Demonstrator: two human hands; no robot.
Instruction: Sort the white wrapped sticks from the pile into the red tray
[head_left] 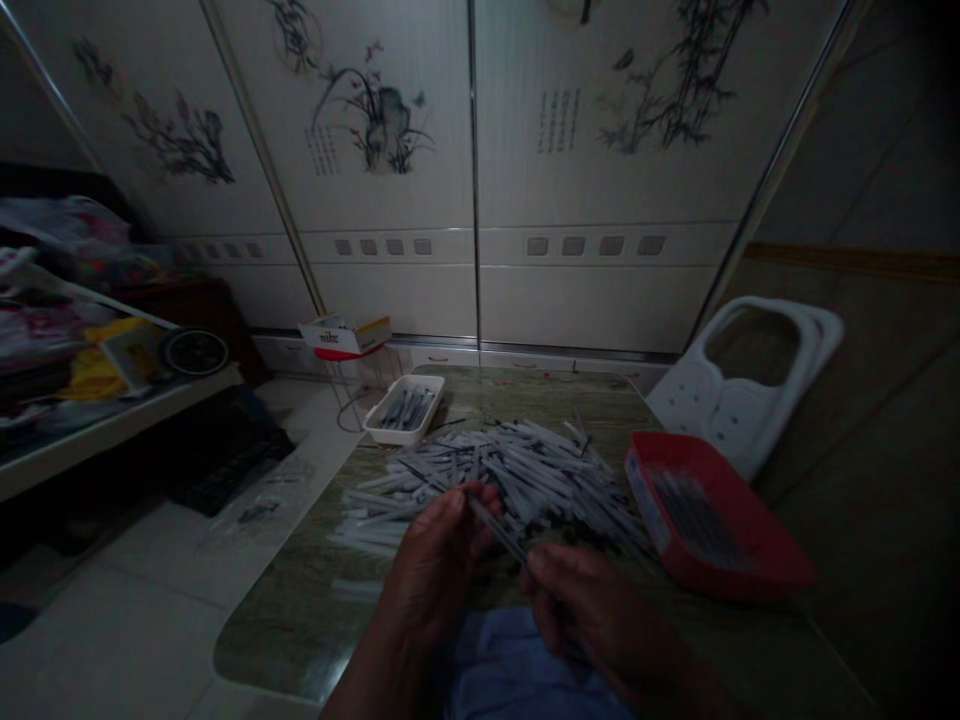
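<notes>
On the worktop (262,630), a white tray (397,437) is placed; before heaped tubes (540,470), a slender tube (498,529) is grasped by the fingers of the left hand (439,540) and of the right hand (577,600); a red tub (731,583) is set farther right.

an open carton (330,339) (lettered outside) tops a red stool (339,354) before painted panels (397,200); a white chair (694,400) stands at right.
</notes>
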